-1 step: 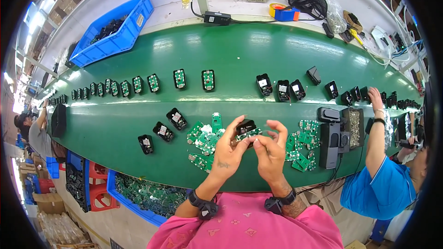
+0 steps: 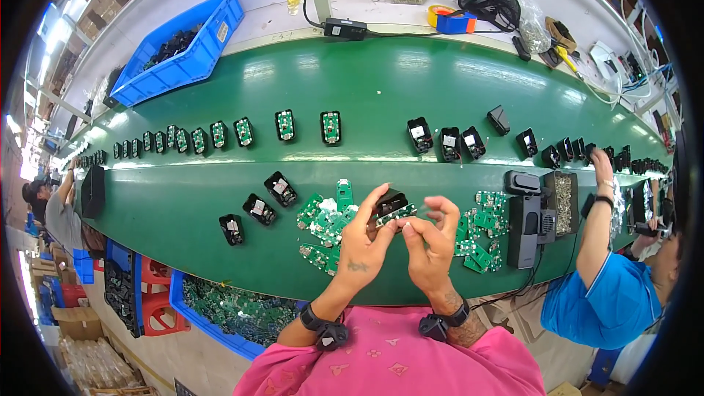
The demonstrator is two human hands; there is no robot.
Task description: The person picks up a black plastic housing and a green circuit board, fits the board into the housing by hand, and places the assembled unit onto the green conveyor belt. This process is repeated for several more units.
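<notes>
I see left hand (image 2: pixel 364 246) clamped on black housing (image 2: pixel 391 199), green board (image 2: pixel 396 215) along its near edge, above table (image 2: pixel 381 170); right hand (image 2: pixel 433 246) fingertips at board — grip I can't tell. Loose boards (image 2: pixel 480 233) left and right — room runs far.

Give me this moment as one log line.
left hand: holds black housing | right hand: at circuit board edge | nearby: loose boards, both sides

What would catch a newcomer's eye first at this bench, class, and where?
Probably the left hand and right hand, near the centre, meeting at a black housing with a green circuit board. Beyond them, a row of black cases stretches across the green bench. A blue crate stands out at the upper left.
</notes>
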